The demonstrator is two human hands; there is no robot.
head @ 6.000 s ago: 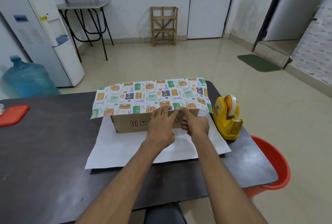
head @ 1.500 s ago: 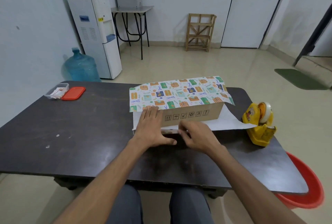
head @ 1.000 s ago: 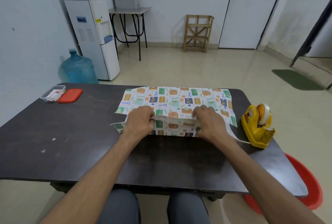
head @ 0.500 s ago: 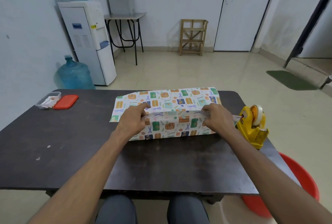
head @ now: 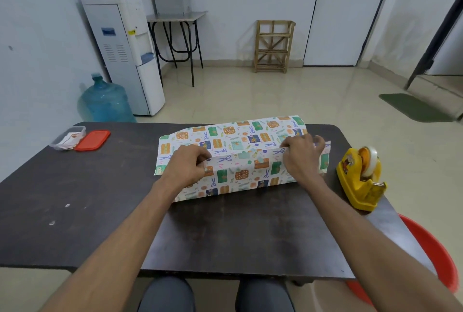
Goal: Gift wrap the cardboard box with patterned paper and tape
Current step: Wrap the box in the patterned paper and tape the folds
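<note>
The patterned paper [head: 240, 174] now covers the cardboard box on the dark table [head: 75, 199]; no bare cardboard shows. Its near flap is folded up over the box's front face and onto the top. My left hand [head: 186, 166] pinches the flap's upper edge near the box's left end. My right hand [head: 300, 156] grips the same edge near the right end, fingers curled over it. A yellow tape dispenser [head: 359, 179] with a roll of tape stands just right of the box.
A clear plastic container [head: 67, 137] and its red lid [head: 92, 140] lie at the table's far left corner. A red tub [head: 431, 256] sits on the floor by the table's right edge. A water dispenser [head: 122, 53] stands beyond the table.
Both hands have lifted the near white flap of paper up over the box's bare front face, hiding the cardboard, and spread apart along the edge on top.
</note>
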